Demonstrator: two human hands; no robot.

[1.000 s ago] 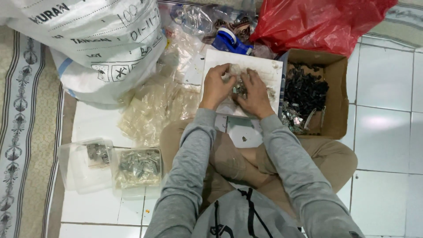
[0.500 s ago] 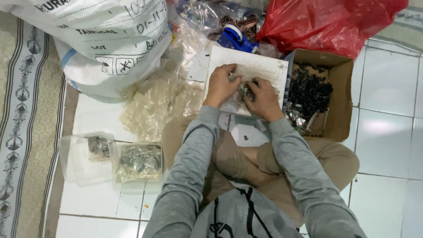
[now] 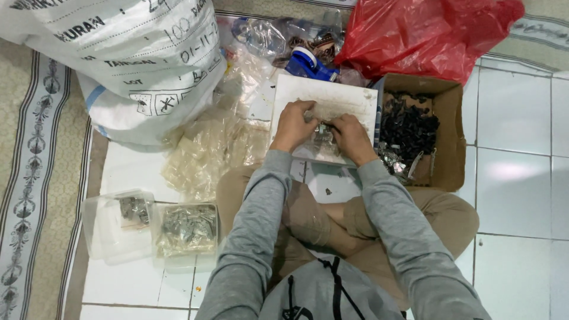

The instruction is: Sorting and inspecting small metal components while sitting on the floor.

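Head view: two hands pinching a small clear bag over a white board

Nearest the viewer, the person sits cross-legged on a white tiled floor (image 3: pixel 521 201), grey sleeves running forward from the bottom edge and tan trousers folded beneath them. To the person's left, on the tiles, sit two clear plastic tubs (image 3: pixel 148 228) side by side, each with a small heap of grey metal pieces inside. Just beyond them lies a loose pile of small clear bags (image 3: pixel 207 151).

Past the knees, the left hand (image 3: pixel 293 124) and right hand (image 3: pixel 352 137) meet over a white board (image 3: pixel 338 98) that lies flat on the floor. Both are closed in a pinch on a small clear bag (image 3: pixel 323 137) with dark bits in it; the fingertips nearly touch across it. The bag sits above the near half of the board, and its long axis seems to run from near to far, away from the person, though fingers cover much of it and I cannot tell which end is open.

Just beside the board, on the person's right, an open cardboard box (image 3: pixel 447 127) holds a heap of small black parts, with shiny ones at its near corner. Farther off lie a blue tape dispenser (image 3: pixel 308 62), a red plastic bag (image 3: pixel 427 35) behind the box, and a big white printed sack (image 3: pixel 118 59) to the left.
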